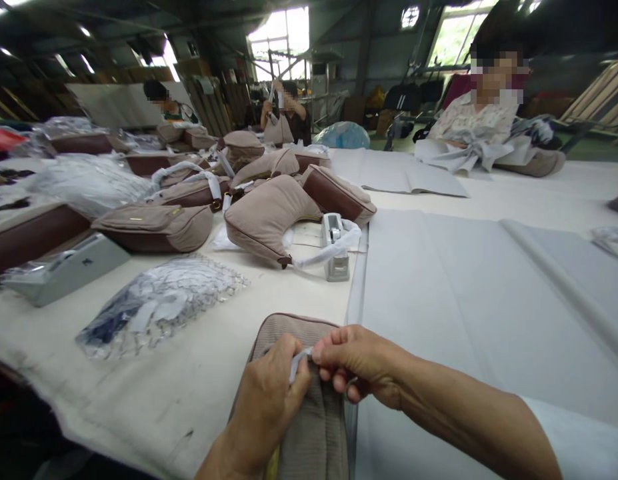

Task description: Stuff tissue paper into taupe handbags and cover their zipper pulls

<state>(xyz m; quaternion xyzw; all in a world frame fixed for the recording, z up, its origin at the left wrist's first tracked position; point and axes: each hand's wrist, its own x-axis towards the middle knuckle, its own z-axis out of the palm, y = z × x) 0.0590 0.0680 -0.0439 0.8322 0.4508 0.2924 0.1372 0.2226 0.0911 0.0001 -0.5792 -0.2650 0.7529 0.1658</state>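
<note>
A taupe ribbed-fabric bag [313, 427] with dark piping lies on the table in front of me, its lower part cut off by the frame. Above it, my left hand [271, 383] is closed in a pinch round a strip of thin white wrapping [297, 363]. The strip's other end is pinched between the thumb and finger of my right hand [351, 360]. Both hands are over the bag's upper half and hide part of it. Where the strip joins the bag, if it does, I cannot see. A yellow edge shows along the bag near my left wrist.
A tape dispenser [335, 247] stands ahead beside a curved taupe bag [271, 217]. Another grey dispenser [69, 267] and a clear plastic packet [161, 303] lie to the left. Grey sheets [439, 300] cover the right side. Several people sit around the table, one person [481, 120] handling white paper.
</note>
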